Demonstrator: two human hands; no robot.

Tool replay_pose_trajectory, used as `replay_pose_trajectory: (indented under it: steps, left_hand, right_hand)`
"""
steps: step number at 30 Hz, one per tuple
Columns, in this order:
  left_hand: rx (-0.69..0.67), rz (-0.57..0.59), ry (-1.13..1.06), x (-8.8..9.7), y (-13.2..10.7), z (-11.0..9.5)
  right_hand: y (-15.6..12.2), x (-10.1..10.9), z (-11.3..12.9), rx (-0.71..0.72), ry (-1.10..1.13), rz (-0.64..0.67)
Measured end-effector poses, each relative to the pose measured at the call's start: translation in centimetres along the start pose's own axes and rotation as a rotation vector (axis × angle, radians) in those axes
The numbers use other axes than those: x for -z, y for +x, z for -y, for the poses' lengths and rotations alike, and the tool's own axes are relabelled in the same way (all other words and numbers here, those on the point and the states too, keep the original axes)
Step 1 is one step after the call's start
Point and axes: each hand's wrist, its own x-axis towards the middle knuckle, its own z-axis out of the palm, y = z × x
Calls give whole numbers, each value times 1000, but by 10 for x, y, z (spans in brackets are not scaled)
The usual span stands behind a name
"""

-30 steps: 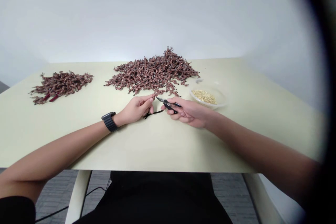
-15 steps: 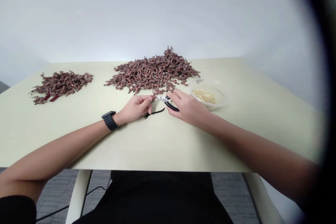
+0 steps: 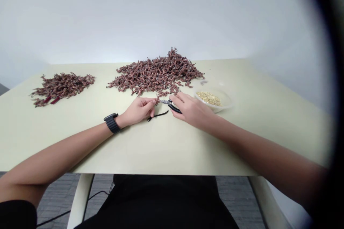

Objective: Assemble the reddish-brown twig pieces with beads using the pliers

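My left hand (image 3: 138, 110) pinches a small reddish-brown twisted piece (image 3: 157, 102) between thumb and fingers; most of it is hidden by the fingertips. Wrapped round the black handles of a pair of small pliers (image 3: 173, 106), my right hand (image 3: 192, 109) points the metal jaws left, and their tips meet the piece. Just below the left fingertips lies a thin, curved black object (image 3: 161, 114), partly covered by the hand. Behind both hands spreads a large heap of similar reddish-brown pieces (image 3: 158, 73), with a few loose ones at its near edge.
To the right, beside my right hand, a clear plastic bowl (image 3: 227, 103) holds many tiny gold-coloured bits (image 3: 209, 98). A smaller brown heap (image 3: 64, 86) lies at the left, with a red-handled tool (image 3: 55, 100) at its front. The pale table (image 3: 161, 150) meets a white wall behind.
The pliers' handles have closed together somewhat, and the jaws have shifted slightly to the left against the piece. My left hand has hardly moved.
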Motion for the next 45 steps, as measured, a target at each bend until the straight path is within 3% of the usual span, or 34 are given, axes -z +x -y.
replay_pose_trajectory:
  steps: [31,38,45]
  left_hand:
    - [24,17,-23,4,1,5]
    - [-26,144,-131,6,-1,2]
    - [-95,68,-79,2,-4,1]
  right_hand:
    - [0,4,2,37,-35,37]
    - [-3,-4,5,-190,237,43]
    - [2,-3,12,-336,597,64]
